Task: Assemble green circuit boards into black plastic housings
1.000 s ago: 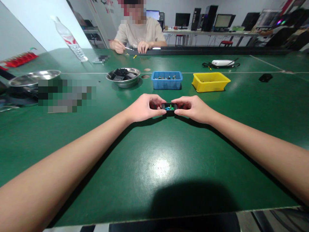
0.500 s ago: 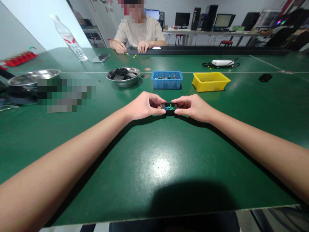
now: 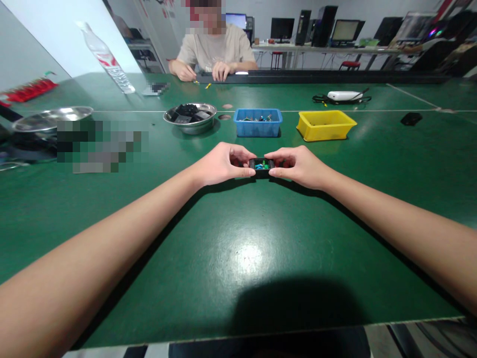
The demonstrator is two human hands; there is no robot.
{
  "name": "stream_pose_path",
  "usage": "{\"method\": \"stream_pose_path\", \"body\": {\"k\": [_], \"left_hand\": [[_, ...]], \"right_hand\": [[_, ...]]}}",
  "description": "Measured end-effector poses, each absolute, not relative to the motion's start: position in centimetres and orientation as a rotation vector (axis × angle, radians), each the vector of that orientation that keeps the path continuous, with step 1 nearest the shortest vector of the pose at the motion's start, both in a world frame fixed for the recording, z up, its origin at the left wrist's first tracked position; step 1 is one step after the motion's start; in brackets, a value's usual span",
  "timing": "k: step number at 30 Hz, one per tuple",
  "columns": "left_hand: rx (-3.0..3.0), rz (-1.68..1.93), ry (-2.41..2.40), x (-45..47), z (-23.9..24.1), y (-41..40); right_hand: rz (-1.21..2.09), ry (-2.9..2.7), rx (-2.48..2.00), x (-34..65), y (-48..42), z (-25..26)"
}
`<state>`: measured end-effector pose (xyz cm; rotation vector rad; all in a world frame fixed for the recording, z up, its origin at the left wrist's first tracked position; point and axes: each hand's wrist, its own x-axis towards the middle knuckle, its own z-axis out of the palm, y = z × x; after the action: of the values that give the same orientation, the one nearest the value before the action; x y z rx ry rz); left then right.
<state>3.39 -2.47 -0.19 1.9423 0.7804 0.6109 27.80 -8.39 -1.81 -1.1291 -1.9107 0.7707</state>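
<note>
The green surface carries all things here. At its far side a person sits with both hands on the surface. Nearer to us stand a yellow bin, a blue bin and a steel bowl in one row. Below the blue bin, our left hand and right hand each pinch one end of a small black tray, which rests on the surface between them.

We hold small case between left hand and right hand, on table. Behind case: parts bin. Left of bin, bowl; right of bin, tray. Bottle far behind-left of bin; co-worker well behind it.
</note>
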Motion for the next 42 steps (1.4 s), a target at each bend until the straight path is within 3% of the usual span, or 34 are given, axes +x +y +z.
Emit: {"method": "stream_pose_path", "body": {"k": [42], "left_hand": [[2.276,0.496,0.772,3.65,0.50,-3.21]], "right_hand": [[0.948,-1.840,-1.044,27.62,-8.85,-1.48]]}}
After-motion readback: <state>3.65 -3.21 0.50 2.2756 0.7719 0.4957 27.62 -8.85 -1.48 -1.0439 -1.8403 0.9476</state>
